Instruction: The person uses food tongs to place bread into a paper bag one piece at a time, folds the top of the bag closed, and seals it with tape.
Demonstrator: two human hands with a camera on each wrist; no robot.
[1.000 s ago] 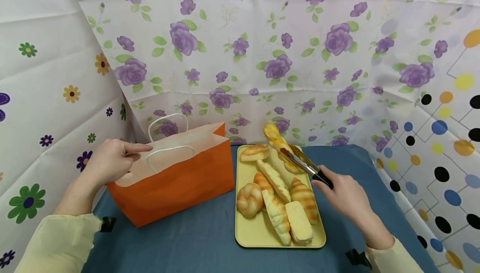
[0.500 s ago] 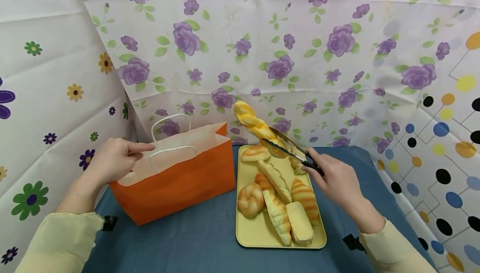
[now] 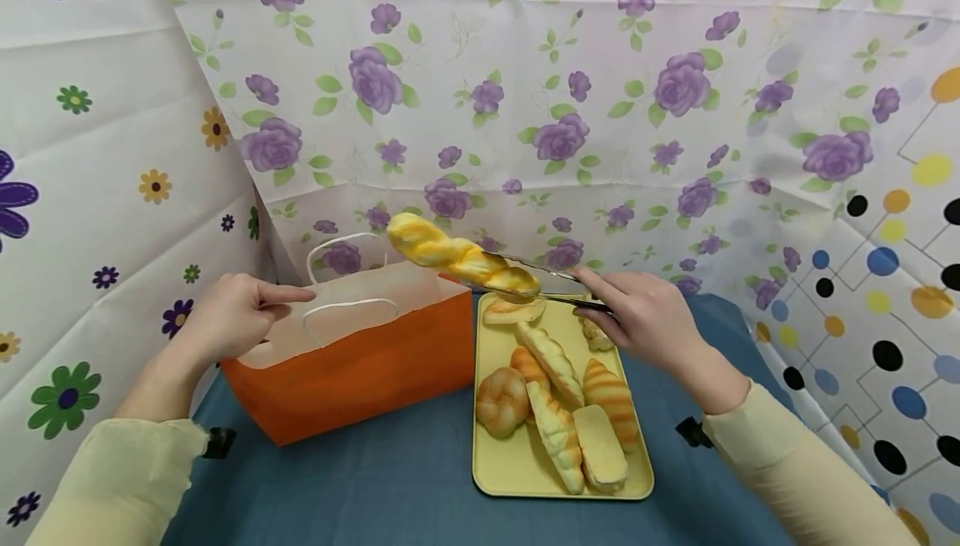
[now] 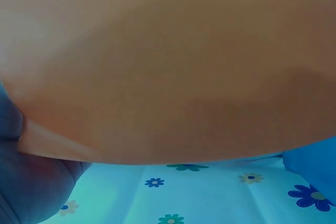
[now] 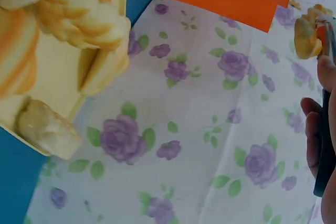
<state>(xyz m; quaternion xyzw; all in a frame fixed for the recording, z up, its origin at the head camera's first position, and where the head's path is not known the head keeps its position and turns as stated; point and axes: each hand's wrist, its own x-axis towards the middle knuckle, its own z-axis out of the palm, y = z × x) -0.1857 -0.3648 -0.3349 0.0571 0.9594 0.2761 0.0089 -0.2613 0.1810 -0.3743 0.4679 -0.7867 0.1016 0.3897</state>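
My right hand (image 3: 648,313) grips a pair of tongs (image 3: 558,300) with black handles. Between the tongs' tips is a twisted bread (image 3: 450,256), held above the tray, its far end over the opening of an orange paper bag (image 3: 360,379). In the right wrist view, the bread (image 5: 307,38) and tongs show at the right edge. My left hand (image 3: 232,321) holds the bag's left rim, its index finger stretched across the opening. The bag's wall (image 4: 168,77) fills most of the left wrist view; part of the hand (image 4: 37,182) shows at lower left.
A yellow tray (image 3: 510,475) to the right of the bag bears several breads, among them a knotted roll (image 3: 502,402) and a pale rectangular one (image 3: 600,446). White string handles (image 3: 348,304) stand up from the bag. Floral cloth (image 3: 487,112) walls enclose the blue table (image 3: 375,479).
The twisted bread in the tongs has risen off the tray and moved left to the bag, my right hand moving with it. My left hand stays at the bag's rim.
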